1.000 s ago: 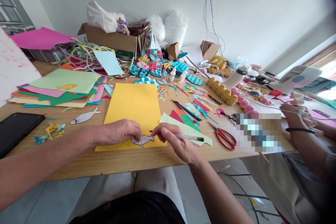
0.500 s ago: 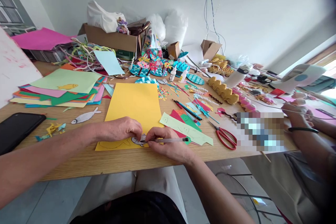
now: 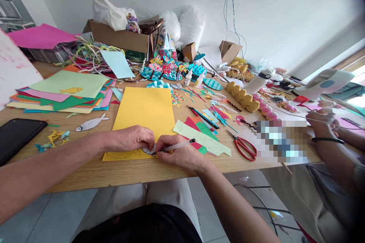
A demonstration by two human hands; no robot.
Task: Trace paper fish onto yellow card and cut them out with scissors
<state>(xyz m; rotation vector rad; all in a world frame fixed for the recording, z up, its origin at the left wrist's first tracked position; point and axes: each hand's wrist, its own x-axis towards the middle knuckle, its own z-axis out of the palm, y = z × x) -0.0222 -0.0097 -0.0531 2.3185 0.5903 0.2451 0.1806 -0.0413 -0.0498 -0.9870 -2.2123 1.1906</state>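
Yellow rectangular paper sheet (image 3: 145, 110): 1 thin drawn fish outline (image 3: 128, 155) is done at its lower left; most of the area above is bare. A small white paper fish (image 3: 148, 151) lies on the lower edge, partly hidden, so any line around it cannot be told. The right hand (image 3: 178, 152) is closed around 1 slim clear plastic pen (image 3: 181, 144); the left hand (image 3: 137, 138) has bent fingers at the fish, pinching or pressing, unclear. 1 larger white paper fish (image 3: 90, 123) lies left.
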